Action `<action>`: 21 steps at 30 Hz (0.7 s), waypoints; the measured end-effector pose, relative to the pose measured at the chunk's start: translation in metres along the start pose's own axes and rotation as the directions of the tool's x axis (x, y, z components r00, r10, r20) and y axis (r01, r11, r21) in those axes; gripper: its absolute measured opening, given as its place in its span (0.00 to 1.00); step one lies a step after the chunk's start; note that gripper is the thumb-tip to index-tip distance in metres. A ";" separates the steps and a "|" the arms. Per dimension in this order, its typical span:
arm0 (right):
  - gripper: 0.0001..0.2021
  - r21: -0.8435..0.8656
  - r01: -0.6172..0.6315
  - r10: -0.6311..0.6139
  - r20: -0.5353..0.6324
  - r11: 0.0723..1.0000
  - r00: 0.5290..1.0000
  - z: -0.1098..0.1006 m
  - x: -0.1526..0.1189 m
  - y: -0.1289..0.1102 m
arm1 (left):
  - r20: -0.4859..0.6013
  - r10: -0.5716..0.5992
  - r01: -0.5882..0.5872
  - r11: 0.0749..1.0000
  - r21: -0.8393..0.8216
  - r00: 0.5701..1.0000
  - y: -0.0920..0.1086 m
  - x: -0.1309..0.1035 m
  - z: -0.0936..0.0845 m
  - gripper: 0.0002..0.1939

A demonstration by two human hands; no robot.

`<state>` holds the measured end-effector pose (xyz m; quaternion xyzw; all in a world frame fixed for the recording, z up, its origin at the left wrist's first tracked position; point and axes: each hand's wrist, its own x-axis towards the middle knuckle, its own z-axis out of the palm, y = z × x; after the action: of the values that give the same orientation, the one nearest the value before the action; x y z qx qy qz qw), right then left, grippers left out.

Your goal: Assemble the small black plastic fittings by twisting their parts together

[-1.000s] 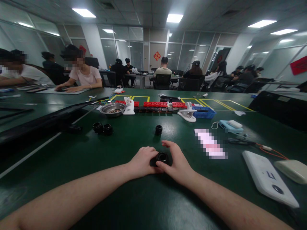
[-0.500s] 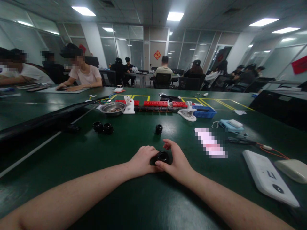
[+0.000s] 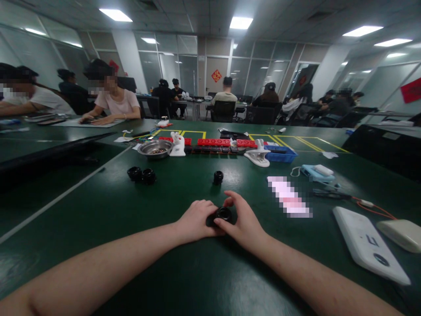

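Note:
A black ring-shaped part [image 3: 224, 213] is between my two hands, low over the green table [image 3: 158, 272]. My left hand [image 3: 197, 219] has its fingers closed round the part's left side. From the right, the thumb and fingers of my right hand [image 3: 241, 217] curve round the same part, the thumb at its near edge. Beyond my hands stands another black part [image 3: 218, 177]. Two similar black parts, a left one [image 3: 134, 174] and a right one [image 3: 148, 176], stand side by side farther left.
Across the middle lie a metal bowl [image 3: 156, 149], a white clamp [image 3: 178, 145], a red strip [image 3: 213, 142], a second white clamp [image 3: 258, 154] and a blue tray [image 3: 280, 154]. A phone [image 3: 289, 196] and a white device [image 3: 370, 243] lie right. A person [image 3: 115, 98] sits back left.
The fingers of my right hand have curled slightly closer round the black part. At the left, the long dark object has shifted away to the left. My left hand has hardly moved.

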<state>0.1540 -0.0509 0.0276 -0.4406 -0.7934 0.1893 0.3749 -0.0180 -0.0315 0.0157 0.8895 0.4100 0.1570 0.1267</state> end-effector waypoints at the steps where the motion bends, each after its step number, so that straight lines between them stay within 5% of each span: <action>1: 0.29 0.020 0.029 -0.030 0.018 0.999 0.999 0.000 0.000 -0.001 | -0.002 0.002 -0.002 1.000 -0.001 1.000 0.000 0.000 0.000 0.18; 5: 0.34 0.083 0.152 -0.160 0.101 0.985 0.982 -0.004 -0.002 -0.006 | -0.014 0.016 -0.016 1.000 -0.013 1.000 0.000 -0.001 0.000 0.19; 10: 0.29 -0.041 0.016 -0.017 -0.030 0.999 0.999 -0.004 0.000 -0.004 | -0.008 0.007 -0.007 1.000 -0.004 1.000 0.001 0.000 0.000 0.19; 13: 0.28 -0.029 -0.037 0.037 -0.005 0.999 0.999 -0.002 0.002 -0.001 | -0.005 0.004 -0.004 1.000 0.003 1.000 0.001 0.000 0.000 0.19; 18: 0.34 0.179 0.097 -0.125 0.155 0.979 0.980 -0.003 0.000 -0.001 | -0.016 0.019 -0.019 1.000 -0.008 1.000 0.000 0.000 0.001 0.20; 21: 0.32 0.122 0.074 -0.083 0.070 0.990 0.994 -0.004 0.000 -0.001 | -0.008 0.016 -0.016 1.000 -0.018 1.000 0.000 0.000 0.000 0.19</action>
<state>0.1565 -0.0520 0.0309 -0.3786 -0.8107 0.2378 0.3779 -0.0179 -0.0321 0.0159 0.8910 0.4018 0.1653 0.1319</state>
